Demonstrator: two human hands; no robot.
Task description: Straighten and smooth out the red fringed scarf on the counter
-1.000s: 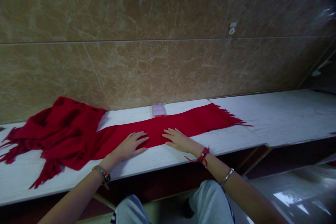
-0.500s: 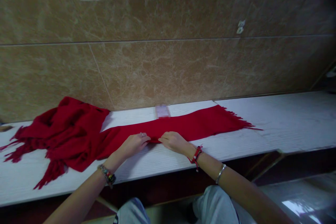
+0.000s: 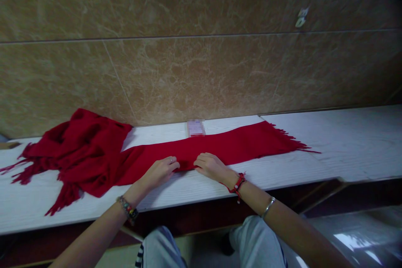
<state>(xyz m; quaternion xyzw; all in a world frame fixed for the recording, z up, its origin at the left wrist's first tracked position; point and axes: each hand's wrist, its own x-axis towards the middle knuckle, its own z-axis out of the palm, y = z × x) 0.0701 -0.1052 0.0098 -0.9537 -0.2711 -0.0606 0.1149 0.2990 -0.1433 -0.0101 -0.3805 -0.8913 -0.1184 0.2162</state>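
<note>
A red fringed scarf point(image 3: 241, 142) lies along the white wood-grain surface. Its right part is a flat, narrow strip ending in tassels, while the left part is bunched in a loose heap with more tassels. My left hand point(image 3: 161, 171) has its fingers closed on the strip's near edge, close to its middle. A short way to the right, my right hand point(image 3: 212, 166) pinches that same edge. Fabric between the two hands looks slightly raised. The fingertips are partly hidden by the cloth.
Behind the scarf, a small pale pinkish card or packet point(image 3: 196, 128) lies near the brown marble-tiled wall point(image 3: 201, 75). A brown object point(image 3: 9, 145) sits at the far left. The white bench top's point(image 3: 351, 146) front edge runs just above my knees.
My right hand has shifted slightly to the right along the near edge, so the gap between the hands is a little wider. The camera view has tilted slightly.
</note>
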